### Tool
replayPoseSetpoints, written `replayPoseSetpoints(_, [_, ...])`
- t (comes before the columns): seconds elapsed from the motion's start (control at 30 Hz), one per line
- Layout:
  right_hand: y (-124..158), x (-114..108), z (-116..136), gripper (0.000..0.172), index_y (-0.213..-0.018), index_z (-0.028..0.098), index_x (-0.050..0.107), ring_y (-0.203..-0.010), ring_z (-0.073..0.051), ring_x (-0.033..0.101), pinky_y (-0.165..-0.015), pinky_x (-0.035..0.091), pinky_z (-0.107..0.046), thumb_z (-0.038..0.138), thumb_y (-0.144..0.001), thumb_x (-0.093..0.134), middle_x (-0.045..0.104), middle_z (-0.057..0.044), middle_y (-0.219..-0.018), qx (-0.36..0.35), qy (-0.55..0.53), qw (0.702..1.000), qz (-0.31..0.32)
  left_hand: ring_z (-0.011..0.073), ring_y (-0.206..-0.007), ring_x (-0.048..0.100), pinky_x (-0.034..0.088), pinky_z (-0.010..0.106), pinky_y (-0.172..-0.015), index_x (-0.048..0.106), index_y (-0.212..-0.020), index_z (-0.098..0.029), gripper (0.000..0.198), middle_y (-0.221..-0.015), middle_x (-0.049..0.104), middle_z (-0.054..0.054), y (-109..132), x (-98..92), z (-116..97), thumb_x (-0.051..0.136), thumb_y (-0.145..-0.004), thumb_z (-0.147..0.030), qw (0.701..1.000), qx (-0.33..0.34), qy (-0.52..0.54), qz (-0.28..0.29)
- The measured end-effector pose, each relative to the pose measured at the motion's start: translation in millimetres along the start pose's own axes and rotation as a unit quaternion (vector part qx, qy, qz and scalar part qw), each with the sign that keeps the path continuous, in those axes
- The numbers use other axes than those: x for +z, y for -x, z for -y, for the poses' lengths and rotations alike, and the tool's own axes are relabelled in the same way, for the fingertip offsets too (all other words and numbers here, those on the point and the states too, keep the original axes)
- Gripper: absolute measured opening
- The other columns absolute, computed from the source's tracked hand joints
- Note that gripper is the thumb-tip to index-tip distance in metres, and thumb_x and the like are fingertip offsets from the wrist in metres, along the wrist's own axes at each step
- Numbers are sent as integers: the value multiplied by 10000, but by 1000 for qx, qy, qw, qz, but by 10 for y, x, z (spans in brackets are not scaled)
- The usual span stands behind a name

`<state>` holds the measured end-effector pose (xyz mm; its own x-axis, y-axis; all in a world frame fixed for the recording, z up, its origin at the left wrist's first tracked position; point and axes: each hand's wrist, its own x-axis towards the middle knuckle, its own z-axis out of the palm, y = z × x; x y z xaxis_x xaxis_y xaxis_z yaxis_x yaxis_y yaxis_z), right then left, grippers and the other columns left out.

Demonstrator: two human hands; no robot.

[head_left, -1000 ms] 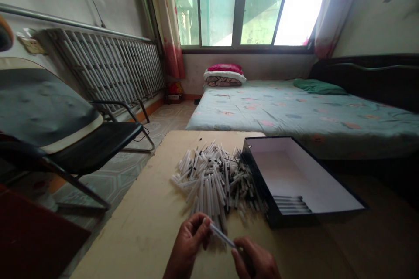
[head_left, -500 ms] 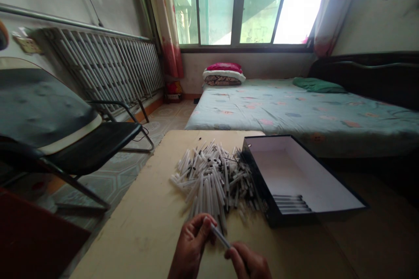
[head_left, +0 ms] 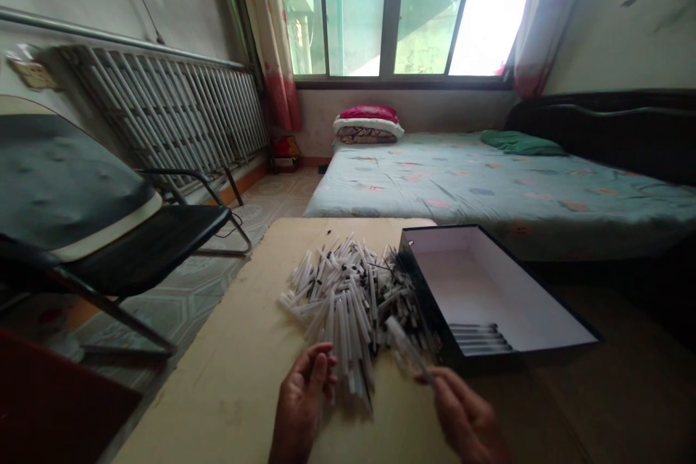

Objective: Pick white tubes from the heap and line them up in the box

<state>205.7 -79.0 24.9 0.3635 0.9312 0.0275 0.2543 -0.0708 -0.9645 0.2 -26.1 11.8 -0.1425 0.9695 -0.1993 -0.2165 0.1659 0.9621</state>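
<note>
**At the bottom of the frame, one stick in hand and a heap still loose**

At the lower right, the right hand (head_left: 467, 413) grasps a slim pen-like stick (head_left: 409, 349) by its near end, its pale far end pointing up and to the left; blur hides whether all its parts are on. At the lower centre, the left hand (head_left: 304, 395) has its fingers curled near the thumb; whether anything is pinched there, I cannot tell.

Just beyond the hands, in the middle of the frame, lies a heap of pale tubes (head_left: 348, 290), the nearest ones running down beside the left hand. Smaller dark pieces (head_left: 402, 293) are tangled into its right side, against the outer wall of the open box (head_left: 489, 272).

In that box, at its near edge, a short row of dark-ended sticks (head_left: 481, 338) lies side by side; most of the white floor is bare. Judging by that short row against the large heap, the work looks barely begun: a handful set in order, the bulk left on the table (head_left: 228, 355). The stick in hand is outside the box.

Farther out, a bed (head_left: 435, 181) fills the upper right.
</note>
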Motion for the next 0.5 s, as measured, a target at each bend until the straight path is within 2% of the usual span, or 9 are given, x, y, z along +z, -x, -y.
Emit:
replayPoseSetpoints(0.03, [-133, -198, 62, 469, -921, 175, 649, -437, -116, 421, -407, 307, -214, 569, -829, 411, 483, 19, -538, -29, 21, 999, -30, 138, -587, 557, 453, 237, -544, 658, -903, -158, 423, -712, 643, 31, -30, -56, 26, 651, -682, -519, 999, 16, -8, -38])
replayPoseSetpoints(0.1, [-470, -597, 147, 405, -1024, 197, 600, -501, -143, 498, -464, 367, -226, 505, -855, 399, 548, 3, -602, -76, 111, 990, -50, 124, -534, 536, 437, 222, -501, 652, -854, -159, 417, -648, 621, 10, -80, -163, 87, 652, -671, -534, 995, 43, -34, -87])
replayPoseSetpoints(0.17, [-861, -931, 155, 305, -983, 212, 593, -580, -163, 558, -539, 401, -241, 424, -854, 416, 596, -17, -659, -113, 234, 965, -35, 125, -520, 538, 442, 222, -496, 650, -854, -161, 433, -640, 624, 6, -108, -241, 145, 664, -650, -543, 989, 67, -64, -116])
replayPoseSetpoints(0.23, [-1242, -1140, 84, 207, -904, 199, 612, -740, -185, 603, -634, 402, -260, 316, -833, 457, 646, -70, -850, -127, 368, 921, 5, 133, -519, 553, 456, 231, -506, 650, -869, -163, 460, -639, 632, 7, -117, -276, 191, 671, -631, -555, 983, 81, -87, -138])
replayPoseSetpoints(0.3, [-1556, -1212, -43, 198, -901, 193, 620, -794, -200, 593, -651, 370, -281, 224, -846, 433, 637, -89, -925, -102, 508, 849, 100, 142, -515, 565, 468, 240, -511, 650, -881, -165, 482, -626, 635, 5, -121, -282, 223, 671, -619, -568, 980, 87, -100, -149])
replayPoseSetpoints(0.33, [-1677, -1203, -115, 197, -875, 185, 627, -800, -202, 587, -650, 355, -282, 170, -834, 435, 637, -91, -916, -95, 530, 833, 126, 145, -511, 568, 471, 243, -509, 650, -884, -166, 490, -620, 635, 4, -126, -281, 235, 669, -615, -575, 979, 88, -104, -152])
replayPoseSetpoints(0.5, [-1970, -990, -423, 200, -790, 159, 635, -737, -153, 562, -613, 334, -239, 18, -731, 507, 629, -47, -790, -80, 552, 797, 232, 140, -478, 555, 469, 244, -468, 645, -869, -167, 510, -599, 630, 1, -184, -304, 272, 633, -620, -612, 976, 105, -98, -165])
